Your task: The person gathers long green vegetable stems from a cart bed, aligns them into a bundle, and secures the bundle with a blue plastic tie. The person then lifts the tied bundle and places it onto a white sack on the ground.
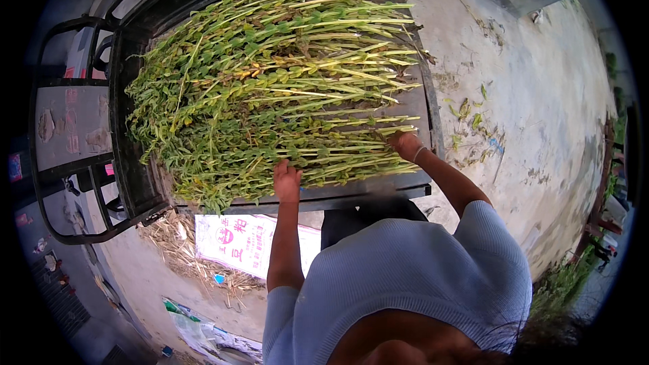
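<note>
A thick layer of cut green plant stalks [270, 74] with leaves and pods covers the dark cart bed [412, 105]. Their pale cut ends point right, the leafy tops left. At the near edge of the layer, my left hand [287, 177] has its fingers curled into the stalks, partly hidden by them. Farther right, my right hand [405, 144] is closed around stalks near their cut ends; a bracelet circles that wrist. Exactly how many stalks either hand grips cannot be made out.
A black metal frame [47, 128] rises at the cart's left end. Below the near edge lie a white printed sack [236, 243] and dry straw [176, 250]. Fallen leaves [466, 111] are scattered over the concrete floor [541, 108] at the right.
</note>
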Motion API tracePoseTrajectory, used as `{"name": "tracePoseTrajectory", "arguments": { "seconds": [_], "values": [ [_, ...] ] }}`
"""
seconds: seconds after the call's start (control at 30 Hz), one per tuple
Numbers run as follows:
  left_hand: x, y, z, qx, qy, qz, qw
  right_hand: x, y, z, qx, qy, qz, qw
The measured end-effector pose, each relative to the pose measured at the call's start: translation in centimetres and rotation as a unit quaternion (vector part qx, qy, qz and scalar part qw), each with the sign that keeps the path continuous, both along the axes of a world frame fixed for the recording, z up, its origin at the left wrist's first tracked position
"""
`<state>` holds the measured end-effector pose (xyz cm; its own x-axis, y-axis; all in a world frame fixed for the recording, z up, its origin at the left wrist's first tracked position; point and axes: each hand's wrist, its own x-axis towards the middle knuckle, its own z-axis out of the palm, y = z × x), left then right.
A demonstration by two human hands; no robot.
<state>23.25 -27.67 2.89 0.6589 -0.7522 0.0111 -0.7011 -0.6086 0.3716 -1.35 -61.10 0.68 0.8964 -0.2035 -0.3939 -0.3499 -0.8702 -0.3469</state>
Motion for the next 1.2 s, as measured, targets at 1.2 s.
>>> {"name": "tracePoseTrajectory", "arguments": {
  "seconds": [1.2],
  "values": [
    [2.0, -4.8, 1.9, 0.174, 0.030, -0.160, 0.971, 16.9, 4.8, 3.4, 0.222, -0.198, -0.115, 0.948]
  ]
}}
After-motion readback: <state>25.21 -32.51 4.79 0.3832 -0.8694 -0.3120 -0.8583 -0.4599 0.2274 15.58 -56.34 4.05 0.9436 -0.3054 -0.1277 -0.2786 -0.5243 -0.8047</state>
